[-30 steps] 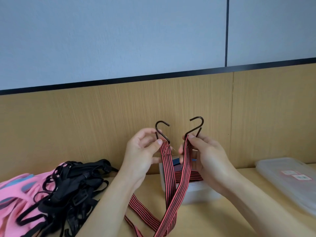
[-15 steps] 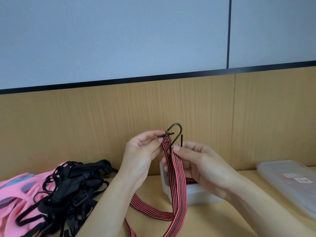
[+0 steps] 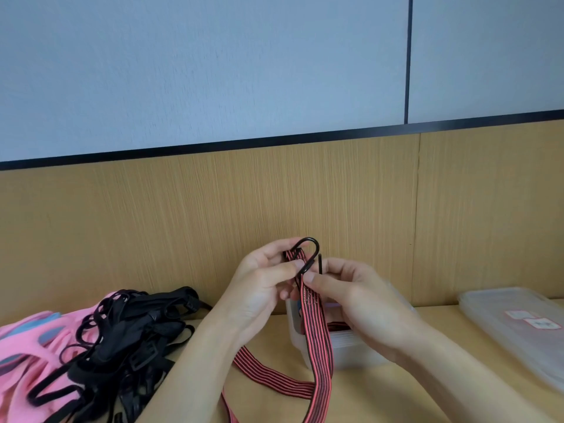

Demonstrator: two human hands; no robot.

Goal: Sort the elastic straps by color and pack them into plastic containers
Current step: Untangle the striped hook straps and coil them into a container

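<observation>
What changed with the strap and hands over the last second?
The left hand and right hand moved toward each other, bringing the two black metal hooks of the red-and-black striped elastic strap from apart to overlapping. Both hands kept pinching the strap ends. The pile of black straps and clear plastic container stayed put.

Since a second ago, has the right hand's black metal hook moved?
Yes: the black metal hook shifted left, away from the dark vertical wall seam.
</observation>
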